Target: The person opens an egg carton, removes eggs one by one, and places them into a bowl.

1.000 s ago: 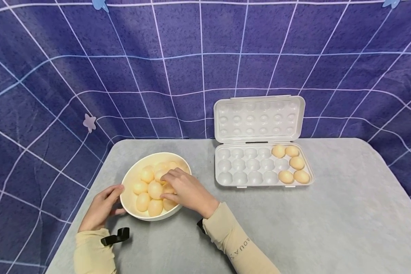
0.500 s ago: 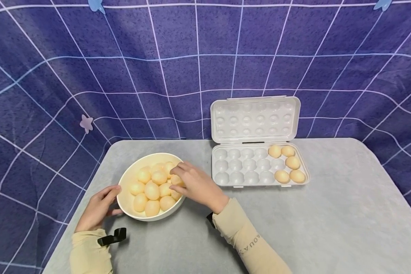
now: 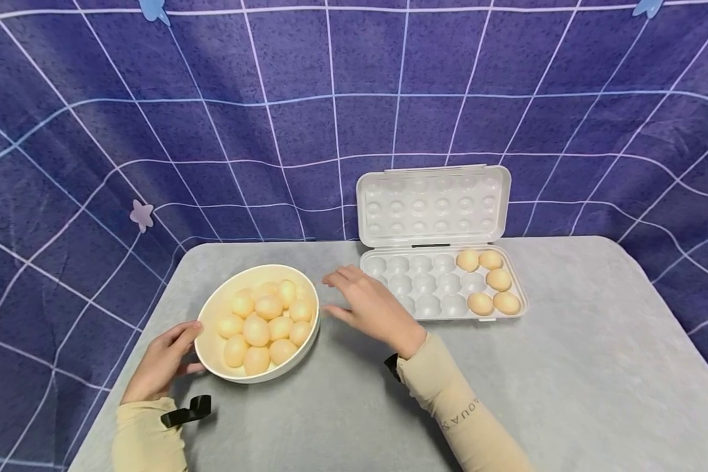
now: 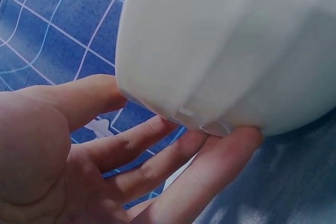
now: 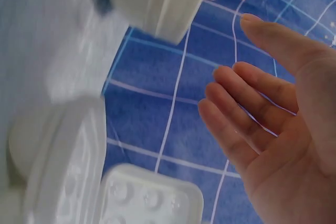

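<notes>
The left hand [image 3: 162,360] holds a cream bowl [image 4: 226,40] by its left side, thumb at the rim and fingers against the lower wall in the left wrist view. Several pale tan eggs [image 3: 256,330] are heaped inside the bowl. Between the bowl and a white egg tray [image 3: 424,284], the right hand [image 3: 377,308] hovers with fingers spread and nothing in its palm, as the right wrist view confirms. It overlaps the tray's left cups in the head view. Several eggs [image 3: 498,280] sit in the tray's right end; the other visible cups are bare.
The tray's lid [image 3: 433,206] stands raised at the back, near a purple-blue grid-patterned cloth [image 3: 283,137]. A grey table [image 3: 578,367] lies under everything. Black straps [image 3: 187,412] are on both wrists.
The right hand has drawn out of the bowl to the right, over toward the tray, without an egg. The left hand keeps its hold on the bowl. The head view has shifted slightly.
</notes>
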A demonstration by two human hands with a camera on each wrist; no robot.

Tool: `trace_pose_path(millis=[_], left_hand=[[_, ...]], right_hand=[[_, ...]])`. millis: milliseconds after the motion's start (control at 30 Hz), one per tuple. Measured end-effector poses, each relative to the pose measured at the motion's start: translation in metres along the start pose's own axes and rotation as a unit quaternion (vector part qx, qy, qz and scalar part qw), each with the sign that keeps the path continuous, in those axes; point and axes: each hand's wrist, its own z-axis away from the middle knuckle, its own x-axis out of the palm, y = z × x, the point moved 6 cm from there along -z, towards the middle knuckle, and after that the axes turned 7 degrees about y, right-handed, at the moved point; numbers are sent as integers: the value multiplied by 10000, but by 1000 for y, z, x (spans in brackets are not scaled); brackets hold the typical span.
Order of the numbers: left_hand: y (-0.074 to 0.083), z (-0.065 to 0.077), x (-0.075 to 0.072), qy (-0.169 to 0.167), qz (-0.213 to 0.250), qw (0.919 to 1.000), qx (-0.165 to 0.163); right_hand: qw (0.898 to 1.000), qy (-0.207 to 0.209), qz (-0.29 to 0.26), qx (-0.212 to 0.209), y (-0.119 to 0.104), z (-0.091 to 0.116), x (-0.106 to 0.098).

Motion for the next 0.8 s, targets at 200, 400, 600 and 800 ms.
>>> trace_pose_path(millis=[200,400,600,800], left_hand=[[-2,-1,-3,-76,128,9999,23],[0,-1,-2,74,11,10000,-63],[0,2,-2,74,120,9999,-74],[6,5,4,85,68,9998,-159]], right_hand=[[9998,159,126,82,20,8,-19],[9985,233,302,400,44,22,-34],[9974,238,274,621,62,28,-41],[9942,259,380,972,82,37,-53]])
